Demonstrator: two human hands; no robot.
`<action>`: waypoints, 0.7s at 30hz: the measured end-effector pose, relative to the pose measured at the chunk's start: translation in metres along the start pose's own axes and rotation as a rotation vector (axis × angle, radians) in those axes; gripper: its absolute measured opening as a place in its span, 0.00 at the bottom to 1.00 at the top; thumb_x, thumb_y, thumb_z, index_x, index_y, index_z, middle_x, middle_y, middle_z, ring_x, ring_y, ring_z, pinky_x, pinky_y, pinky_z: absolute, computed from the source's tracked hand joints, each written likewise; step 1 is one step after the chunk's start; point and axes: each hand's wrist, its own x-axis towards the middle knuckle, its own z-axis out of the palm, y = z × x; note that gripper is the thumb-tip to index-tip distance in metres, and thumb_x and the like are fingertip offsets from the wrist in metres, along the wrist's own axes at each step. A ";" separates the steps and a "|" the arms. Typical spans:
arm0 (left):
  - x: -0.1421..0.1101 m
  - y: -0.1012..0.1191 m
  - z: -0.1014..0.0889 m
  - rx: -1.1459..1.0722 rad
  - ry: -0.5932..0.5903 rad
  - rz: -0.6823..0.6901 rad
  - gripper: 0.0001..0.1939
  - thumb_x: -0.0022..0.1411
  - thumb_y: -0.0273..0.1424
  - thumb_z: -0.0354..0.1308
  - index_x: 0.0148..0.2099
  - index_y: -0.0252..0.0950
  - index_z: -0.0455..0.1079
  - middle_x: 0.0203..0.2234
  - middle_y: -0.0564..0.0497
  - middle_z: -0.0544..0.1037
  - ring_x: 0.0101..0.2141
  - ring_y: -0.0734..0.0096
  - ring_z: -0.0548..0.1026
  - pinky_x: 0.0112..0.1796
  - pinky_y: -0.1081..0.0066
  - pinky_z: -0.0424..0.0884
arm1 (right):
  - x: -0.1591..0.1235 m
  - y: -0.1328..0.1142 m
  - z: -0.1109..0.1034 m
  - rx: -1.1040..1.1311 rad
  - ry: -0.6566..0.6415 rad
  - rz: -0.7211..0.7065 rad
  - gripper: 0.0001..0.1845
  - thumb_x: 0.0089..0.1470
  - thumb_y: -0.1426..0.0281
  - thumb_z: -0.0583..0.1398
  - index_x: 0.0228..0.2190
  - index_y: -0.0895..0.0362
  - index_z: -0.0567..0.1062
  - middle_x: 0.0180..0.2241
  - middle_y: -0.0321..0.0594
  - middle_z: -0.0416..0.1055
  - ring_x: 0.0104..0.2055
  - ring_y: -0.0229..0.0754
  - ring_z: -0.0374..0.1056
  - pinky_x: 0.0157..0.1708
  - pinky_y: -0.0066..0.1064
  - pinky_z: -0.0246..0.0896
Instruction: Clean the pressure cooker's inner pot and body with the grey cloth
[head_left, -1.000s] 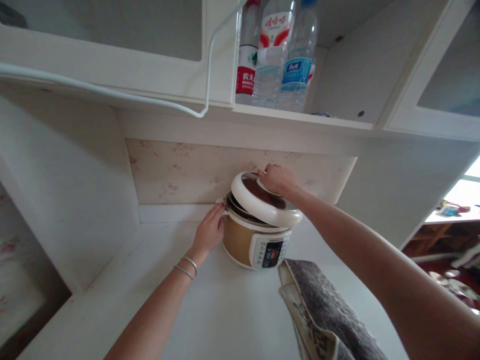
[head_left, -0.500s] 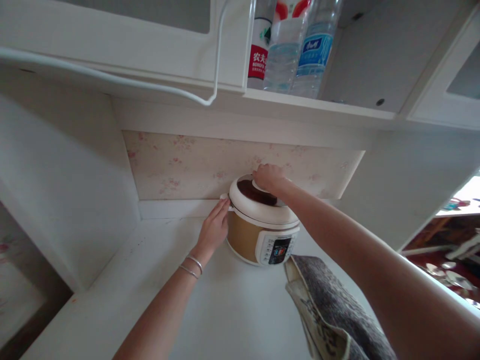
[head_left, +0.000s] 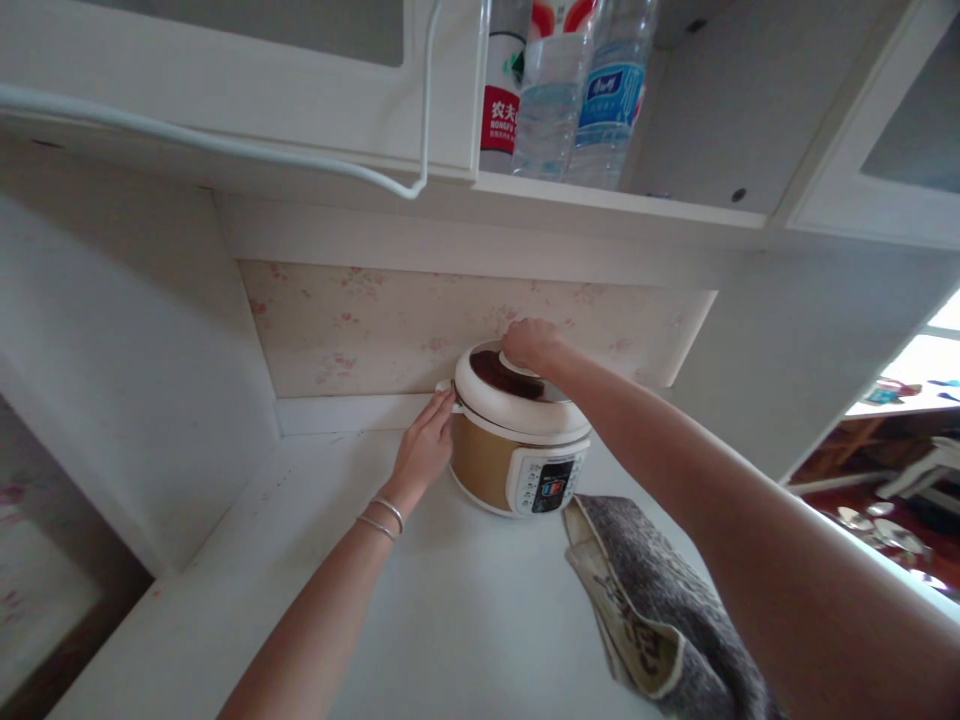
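Observation:
A gold and white electric pressure cooker stands upright on the white counter, its button panel facing me at the right. Its white lid, brown in the middle, sits on the pot. My right hand is closed around the handle on top of the lid, and most of that handle is hidden under the fingers. At the cooker's left side, my left hand rests with fingers stretched out, their tips touching the white side handle. Two silver bangles circle my left wrist.
A folded grey towel lies on the counter in front of the cooker, under my right forearm. Overhead, a white cabinet holds plastic water bottles. A white cable hangs below it. Side panels stand left and right.
The view has shifted slightly, so the cooker, towel and bottles appear a little further left and higher. Both hands stay at the same places on the cooker.

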 end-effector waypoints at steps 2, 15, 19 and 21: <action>0.000 0.000 -0.001 0.005 -0.008 -0.005 0.26 0.68 0.23 0.41 0.65 0.37 0.60 0.63 0.48 0.64 0.63 0.68 0.60 0.63 0.61 0.57 | -0.003 0.002 -0.001 0.004 0.017 -0.030 0.25 0.63 0.67 0.47 0.52 0.69 0.72 0.50 0.66 0.70 0.53 0.59 0.68 0.49 0.46 0.63; 0.002 0.002 -0.001 0.007 0.002 -0.006 0.24 0.69 0.26 0.41 0.65 0.36 0.61 0.62 0.46 0.65 0.63 0.67 0.60 0.63 0.59 0.57 | 0.003 0.002 0.001 0.042 0.016 -0.056 0.27 0.63 0.65 0.47 0.54 0.70 0.70 0.51 0.68 0.69 0.54 0.59 0.68 0.50 0.46 0.64; 0.002 0.000 -0.002 0.016 -0.002 -0.004 0.24 0.69 0.26 0.42 0.64 0.38 0.62 0.62 0.48 0.65 0.63 0.67 0.61 0.63 0.59 0.57 | 0.007 -0.005 0.002 0.042 -0.005 -0.015 0.25 0.62 0.68 0.51 0.55 0.70 0.69 0.50 0.69 0.70 0.54 0.58 0.68 0.49 0.46 0.65; 0.002 -0.001 -0.001 0.017 -0.001 -0.001 0.24 0.69 0.26 0.42 0.64 0.38 0.62 0.62 0.48 0.65 0.63 0.68 0.61 0.63 0.59 0.57 | 0.007 -0.005 0.000 0.048 -0.014 -0.030 0.26 0.62 0.68 0.51 0.56 0.70 0.68 0.50 0.70 0.69 0.55 0.60 0.67 0.48 0.48 0.64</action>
